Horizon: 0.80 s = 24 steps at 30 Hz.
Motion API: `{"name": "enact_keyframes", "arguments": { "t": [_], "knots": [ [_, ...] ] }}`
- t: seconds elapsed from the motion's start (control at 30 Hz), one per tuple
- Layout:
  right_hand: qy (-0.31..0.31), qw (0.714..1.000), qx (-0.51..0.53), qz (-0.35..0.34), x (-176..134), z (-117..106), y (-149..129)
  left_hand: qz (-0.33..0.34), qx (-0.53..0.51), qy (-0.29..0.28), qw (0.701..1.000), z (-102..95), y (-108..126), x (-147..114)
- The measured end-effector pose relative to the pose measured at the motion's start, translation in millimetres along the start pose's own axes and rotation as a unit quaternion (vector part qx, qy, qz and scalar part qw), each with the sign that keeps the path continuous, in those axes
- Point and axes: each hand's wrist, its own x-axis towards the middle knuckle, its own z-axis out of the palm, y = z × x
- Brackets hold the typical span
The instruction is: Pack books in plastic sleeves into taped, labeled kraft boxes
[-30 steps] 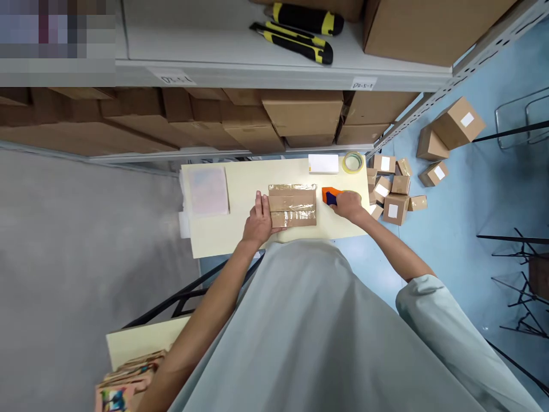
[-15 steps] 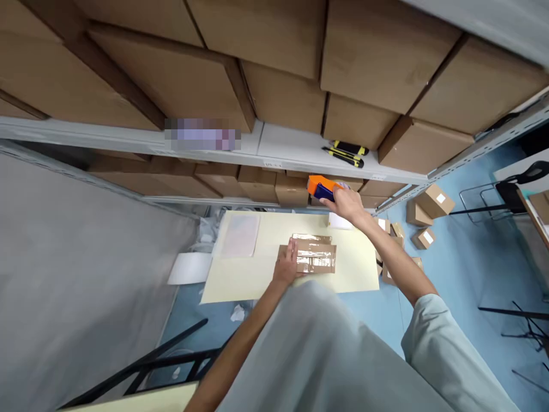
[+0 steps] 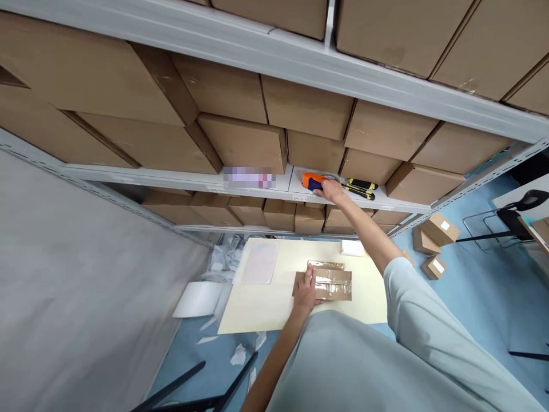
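My right hand (image 3: 331, 190) is wrapped round the handle of an orange and dark blue tape dispenser (image 3: 312, 181), which is at the shelf board (image 3: 283, 182) beside several black and yellow utility knives (image 3: 361, 187). Down on the pale yellow table (image 3: 257, 309), my left hand (image 3: 305, 290) lies with fingers stretched over the left part of a taped cardboard box (image 3: 333, 285). Shiny clear tape covers much of that box. A second narrow taped cardboard piece (image 3: 326, 265) shows just behind it; whether the two are joined I cannot tell.
Cardboard boxes (image 3: 306, 103) fill the shelves above and below the board. A pale flat sheet (image 3: 261, 260) and a small white box (image 3: 352, 248) lie on the table. More boxes (image 3: 437, 232) sit on the blue floor at right; crumpled paper (image 3: 238, 355) lies at left.
My right hand has lifted the tape dispenser from above the table up to the shelf board, near the knives. My left hand stays on the cardboard box. The view has tilted upward.
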Motion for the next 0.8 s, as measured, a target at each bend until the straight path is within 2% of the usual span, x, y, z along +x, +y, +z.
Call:
{"name": "enact_keyframes", "arguments": {
  "t": [0.1,0.27,0.53,0.7,0.8],
  "knots": [
    [-0.005,1.000,-0.003,-0.006,10,5,3,0.019,0.028,-0.021,0.999,-0.6,0,-1],
    [-0.016,1.000,-0.009,-0.023,19,7,6,0.017,0.007,-0.021,1.000,-2.0,-1,-1],
    [-0.013,0.999,0.003,-0.031,17,4,10,0.014,0.066,-0.019,0.998,0.6,-2,-4],
    [0.036,0.998,0.015,-0.047,9,-1,26,0.008,0.081,-0.021,0.996,6.3,-4,-2],
    [0.094,0.992,0.056,-0.064,-9,-9,34,0.007,0.085,-0.025,0.996,4.0,-3,-2]
  ]
}}
